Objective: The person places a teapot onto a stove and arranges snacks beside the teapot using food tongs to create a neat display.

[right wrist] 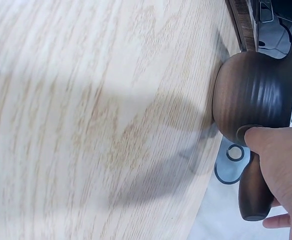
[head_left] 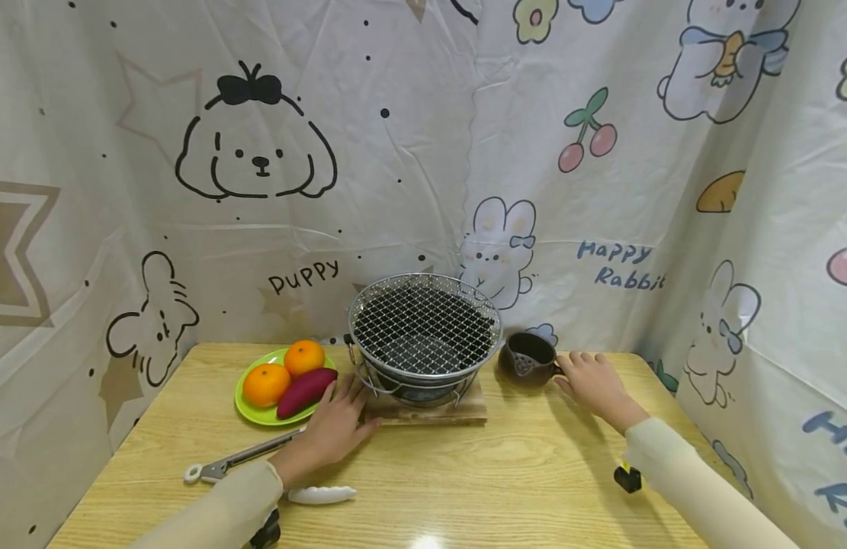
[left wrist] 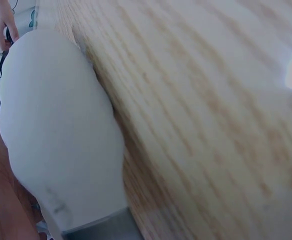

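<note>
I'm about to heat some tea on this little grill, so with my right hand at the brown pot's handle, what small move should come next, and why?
Probably curl the right hand round the side handle of the brown pot. Only the thumb touches the handle's root in the right wrist view, so nothing grips it yet. The pot stands on the table beside the grill, whose mesh is bare, while the left hand rests flat at the grill's wooden base.
</note>
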Demonstrator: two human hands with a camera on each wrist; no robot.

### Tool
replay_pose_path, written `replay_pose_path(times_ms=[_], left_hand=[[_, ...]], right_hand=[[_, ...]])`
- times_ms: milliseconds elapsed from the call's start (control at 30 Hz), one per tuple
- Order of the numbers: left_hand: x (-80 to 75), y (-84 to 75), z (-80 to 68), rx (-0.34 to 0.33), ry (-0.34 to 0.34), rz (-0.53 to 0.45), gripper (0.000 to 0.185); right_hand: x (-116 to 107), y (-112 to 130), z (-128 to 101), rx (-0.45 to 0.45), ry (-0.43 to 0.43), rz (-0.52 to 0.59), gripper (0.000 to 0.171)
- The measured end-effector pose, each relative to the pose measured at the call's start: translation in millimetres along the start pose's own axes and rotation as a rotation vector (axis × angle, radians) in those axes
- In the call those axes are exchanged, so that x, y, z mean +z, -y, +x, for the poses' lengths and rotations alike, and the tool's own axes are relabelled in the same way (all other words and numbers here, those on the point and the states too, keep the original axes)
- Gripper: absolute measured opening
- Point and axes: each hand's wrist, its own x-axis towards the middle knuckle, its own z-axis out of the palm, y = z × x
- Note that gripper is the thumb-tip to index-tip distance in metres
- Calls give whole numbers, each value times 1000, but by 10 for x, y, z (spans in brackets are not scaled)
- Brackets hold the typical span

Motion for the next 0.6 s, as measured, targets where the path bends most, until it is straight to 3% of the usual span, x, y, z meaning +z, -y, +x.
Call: replay_pose_path(times_ms=[267,600], left_hand=[[18,-8,-12,0,2,7,65],[73,33,-24,26,-61,-23,65]], right_hand=[[31,17,2,39,73,30,28],[78,5,16,41,64,49,22]])
